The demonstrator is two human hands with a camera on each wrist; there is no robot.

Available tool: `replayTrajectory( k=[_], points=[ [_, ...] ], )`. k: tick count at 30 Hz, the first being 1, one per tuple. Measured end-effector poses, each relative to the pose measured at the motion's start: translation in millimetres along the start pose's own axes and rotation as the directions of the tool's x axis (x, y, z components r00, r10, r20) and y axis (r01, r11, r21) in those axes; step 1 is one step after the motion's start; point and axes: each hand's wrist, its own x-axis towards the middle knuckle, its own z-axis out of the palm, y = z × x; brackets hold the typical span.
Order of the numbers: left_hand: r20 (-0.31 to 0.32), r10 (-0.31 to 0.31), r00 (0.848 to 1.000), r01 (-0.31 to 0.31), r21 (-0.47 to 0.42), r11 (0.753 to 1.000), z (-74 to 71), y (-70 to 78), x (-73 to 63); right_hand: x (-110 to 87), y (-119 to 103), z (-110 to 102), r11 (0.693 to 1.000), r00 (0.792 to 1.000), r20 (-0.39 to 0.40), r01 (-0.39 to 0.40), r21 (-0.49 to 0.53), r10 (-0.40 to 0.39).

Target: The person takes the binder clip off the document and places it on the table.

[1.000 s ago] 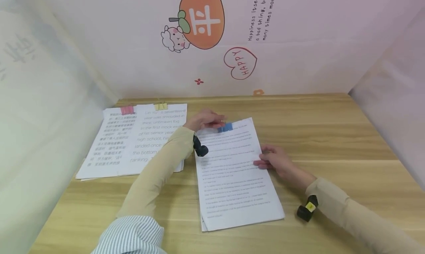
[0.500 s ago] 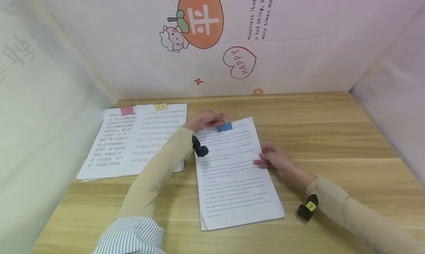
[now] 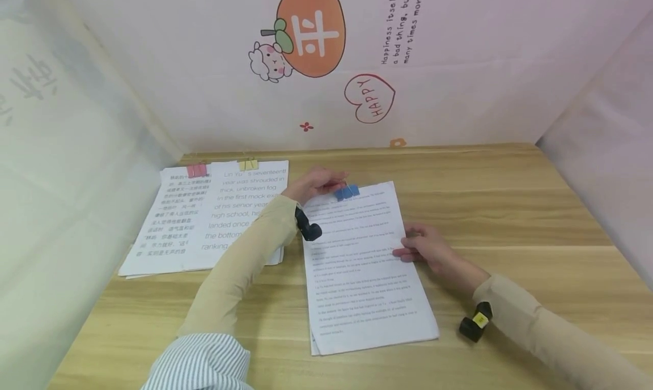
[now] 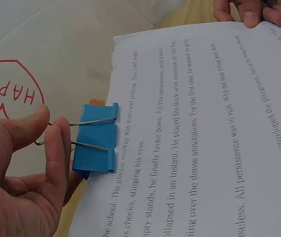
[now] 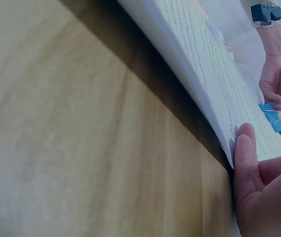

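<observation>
A blue binder clip (image 4: pixel 95 138) grips the top edge of a stack of printed sheets (image 3: pixel 362 276), which lies slightly turned on the table. My left hand (image 3: pixel 317 184) is at that top edge, its thumb and fingers pinching the clip's wire handle (image 4: pixel 91 145). In the left wrist view, both wires run across the blue body towards the fingertips. At the stack's right side, my right hand (image 3: pixel 431 248) holds the paper edge, thumb on top. The right wrist view shows this hand (image 5: pixel 266 192) close up against the sheets; its other fingers are partly hidden.
Left of the stack lie more printed sheets (image 3: pixel 173 231), overlapping, with a pink binder clip (image 3: pixel 196 170) and a yellow binder clip (image 3: pixel 248 164) along their top. A wood-grain table (image 3: pixel 510 208) carries everything. Pale printed sheeting (image 3: pixel 459 84) rises behind and at both sides.
The fingers of my left hand have shifted slightly at the clip, and its wire handle now shows more plainly. My right hand keeps its hold, and the stack has hardly moved.
</observation>
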Motion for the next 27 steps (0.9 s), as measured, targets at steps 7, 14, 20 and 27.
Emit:
replayTrajectory(
  k=[7, 14, 20, 27],
  points=[
    [-0.030, 0.065, 0.997, -0.066, -0.025, 0.998, -16.8, 10.4, 2.7, -1.8, 4, -3, 1.000, 1.000, -0.014, 0.002, -0.008, -0.002],
    [-0.113, 0.078, 0.991, -0.059, 0.155, 0.986, -35.5, 5.8, 11.4, -3.9, 5, -4, 1.000, 1.000, -0.021, 0.012, 0.008, -0.011],
    [-0.147, 0.077, 0.986, -0.032, 0.289, 0.957, -41.7, -7.4, 19.8, -4.0, 8, -1, 1.000, 1.000, -0.025, 0.012, 0.025, -0.011],
    [-0.123, 0.103, 0.987, -0.057, 0.333, 0.941, -39.5, -5.7, 20.2, -7.6, 7, -2, 0.999, 0.999, -0.030, 0.012, 0.040, -0.011]
  ],
)
